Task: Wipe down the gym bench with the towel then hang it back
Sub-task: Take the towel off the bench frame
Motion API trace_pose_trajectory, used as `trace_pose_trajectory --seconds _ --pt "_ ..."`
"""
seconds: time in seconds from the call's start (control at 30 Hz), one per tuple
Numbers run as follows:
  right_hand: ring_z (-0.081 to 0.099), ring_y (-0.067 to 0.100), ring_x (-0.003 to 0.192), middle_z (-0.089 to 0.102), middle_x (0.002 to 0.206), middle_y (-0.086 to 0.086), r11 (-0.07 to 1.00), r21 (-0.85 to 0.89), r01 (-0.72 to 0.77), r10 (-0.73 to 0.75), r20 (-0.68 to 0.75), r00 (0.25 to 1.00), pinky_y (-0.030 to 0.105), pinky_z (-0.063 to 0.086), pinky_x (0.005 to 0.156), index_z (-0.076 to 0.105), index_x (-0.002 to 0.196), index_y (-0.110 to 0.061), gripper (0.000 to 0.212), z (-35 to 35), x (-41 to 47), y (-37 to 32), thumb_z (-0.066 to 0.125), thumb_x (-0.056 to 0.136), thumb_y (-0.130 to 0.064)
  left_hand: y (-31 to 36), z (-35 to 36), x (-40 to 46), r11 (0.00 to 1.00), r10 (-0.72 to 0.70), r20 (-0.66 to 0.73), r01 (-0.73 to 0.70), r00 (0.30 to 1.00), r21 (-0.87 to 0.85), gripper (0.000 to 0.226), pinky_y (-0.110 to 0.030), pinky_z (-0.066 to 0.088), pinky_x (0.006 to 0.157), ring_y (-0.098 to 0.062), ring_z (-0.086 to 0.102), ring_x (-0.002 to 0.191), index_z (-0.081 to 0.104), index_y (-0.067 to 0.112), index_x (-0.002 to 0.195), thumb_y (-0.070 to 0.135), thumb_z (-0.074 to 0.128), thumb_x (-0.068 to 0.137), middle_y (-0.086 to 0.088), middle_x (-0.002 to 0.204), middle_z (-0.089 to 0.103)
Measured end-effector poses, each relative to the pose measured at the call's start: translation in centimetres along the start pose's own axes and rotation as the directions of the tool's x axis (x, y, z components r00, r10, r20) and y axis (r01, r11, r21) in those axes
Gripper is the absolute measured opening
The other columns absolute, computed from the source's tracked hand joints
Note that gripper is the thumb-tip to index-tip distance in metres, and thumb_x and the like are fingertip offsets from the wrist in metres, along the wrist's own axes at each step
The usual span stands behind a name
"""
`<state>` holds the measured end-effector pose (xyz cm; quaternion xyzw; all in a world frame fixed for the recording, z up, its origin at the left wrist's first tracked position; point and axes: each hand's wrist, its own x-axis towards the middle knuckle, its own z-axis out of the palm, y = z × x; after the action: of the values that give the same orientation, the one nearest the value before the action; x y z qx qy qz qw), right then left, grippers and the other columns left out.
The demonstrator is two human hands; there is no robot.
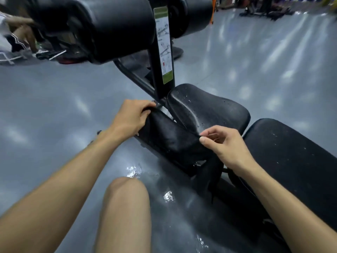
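Both arms reach forward; the left hand (130,118) grips one end of a black towel (169,139), the right hand (225,145) pinches the other, stretched beside the gym bench's seat pad (206,106).

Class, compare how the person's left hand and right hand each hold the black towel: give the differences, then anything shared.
The left hand curls its whole fist over the black towel at its far end; the right hand only pinches the near end between thumb and fingertips. The left hand sits further from the camera, by the black upright post; the right sits beside the black padded seat. Both grip the towel.
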<state>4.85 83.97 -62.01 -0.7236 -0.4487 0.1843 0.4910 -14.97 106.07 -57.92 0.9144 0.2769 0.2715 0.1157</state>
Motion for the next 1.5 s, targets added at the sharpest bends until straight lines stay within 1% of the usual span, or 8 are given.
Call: trace_pose_trajectory --seconds 0.2,0.4,0.63,0.73,0.97,1.13,1.27,1.5 --pt "0.064 0.008 0.068 0.075 0.074 -0.002 0.998 -0.066 -0.004 -0.003 -0.113 0.994 0.027 0.051 0.07 0.076 0.081 -0.023 0.011 -1.3 -1.2 -1.3 0.085 0.082 -0.027 1.1 -3.1 -1.3 0.987 -0.101 0.028 0.104 0.994 -0.124 0.031 -0.018 0.039 0.096 -0.025 0.065 0.115 0.073 0.008 0.119 -0.005 0.058 0.094 -0.008 0.117 0.074" --pt "0.074 0.016 0.084 0.079 0.088 0.003 0.996 -0.054 -0.074 0.077 0.071 0.994 0.035 0.057 0.087 0.078 0.093 -0.014 0.008 -1.6 -3.5 -1.5 0.082 0.086 -0.017 2.2 -9.1 -1.7 0.861 -0.154 -0.087 0.091 0.984 -0.5 0.042 -0.017 0.048 0.098 -0.009 0.068 0.102 0.068 0.008 0.119 -0.017 0.047 0.093 -0.006 0.109 0.071" --pt "0.064 0.01 0.071 0.074 0.076 0.0 1.0 -0.028 -0.007 0.01 0.086 0.996 0.035 0.053 0.078 0.074 0.082 -0.016 0.014 1.9 -4.3 -3.2 0.087 0.08 -0.011 4.4 -11.1 -2.2 0.983 0.012 -0.078 -0.026 0.997 -0.181 0.055 -0.007 0.037 0.077 -0.016 0.056 0.086 0.07 0.01 0.106 -0.018 0.035 0.075 -0.001 0.085 0.063" --pt "0.065 0.012 0.071 0.074 0.074 -0.001 0.997 0.079 0.015 -0.023 0.094 0.995 0.034 0.053 0.074 0.073 0.077 -0.018 0.018 2.7 -3.7 -4.7 0.088 0.078 -0.007 5.1 -10.4 -3.2 0.989 0.063 0.018 -0.06 0.998 -0.138 0.043 -0.02 0.042 0.078 -0.016 0.054 0.084 0.072 0.012 0.104 -0.009 0.041 0.083 0.0 0.085 0.061" --pt "0.062 0.016 0.068 0.071 0.071 0.009 0.99 0.144 0.011 -0.032 0.144 0.989 0.035 0.051 0.068 0.075 0.08 -0.007 0.013 4.1 -2.9 -7.6 0.087 0.075 -0.006 6.2 -6.0 -5.2 0.974 0.227 0.479 -0.197 0.848 -0.113 0.044 -0.017 0.043 0.076 0.0 0.058 0.09 0.074 0.033 0.103 0.068 0.068 0.077 0.014 0.096 0.062" --pt "0.06 0.016 0.067 0.068 0.069 0.002 0.98 0.197 -0.022 -0.025 0.232 0.972 0.034 0.048 0.069 0.075 0.083 -0.008 0.016 3.1 -2.9 -7.6 0.088 0.075 -0.003 6.3 -3.3 -5.8 0.965 0.252 0.419 -0.195 0.872 -0.174 0.017 -0.03 0.049 0.077 -0.008 0.063 0.083 0.076 0.021 0.096 0.032 0.073 0.084 0.007 0.088 0.071" --pt "0.057 0.011 0.065 0.066 0.071 -0.001 0.974 0.22 0.054 -0.103 0.217 0.971 0.026 0.047 0.068 0.07 0.089 -0.008 0.022 2.7 -3.9 -5.3 0.089 0.078 -0.009 6.9 -3.8 -5.1 0.962 0.253 0.461 -0.173 0.85 -0.21 0.012 -0.009 0.041 0.067 0.008 0.061 0.075 0.077 0.036 0.097 0.032 0.073 0.086 0.025 0.077 0.07" --pt "0.068 0.012 0.074 0.076 0.081 0.009 0.984 0.165 0.064 -0.076 0.069 0.995 0.037 0.055 0.073 0.072 0.084 -0.009 0.012 5.2 -6.3 0.5 0.084 0.083 -0.01 7.9 -5.3 -3.6 0.973 0.192 0.4 -0.12 0.896 -0.197 0.01 -0.026 0.052 0.074 -0.008 0.067 0.08 0.077 0.034 0.092 0.026 0.075 0.088 0.013 0.081 0.073"
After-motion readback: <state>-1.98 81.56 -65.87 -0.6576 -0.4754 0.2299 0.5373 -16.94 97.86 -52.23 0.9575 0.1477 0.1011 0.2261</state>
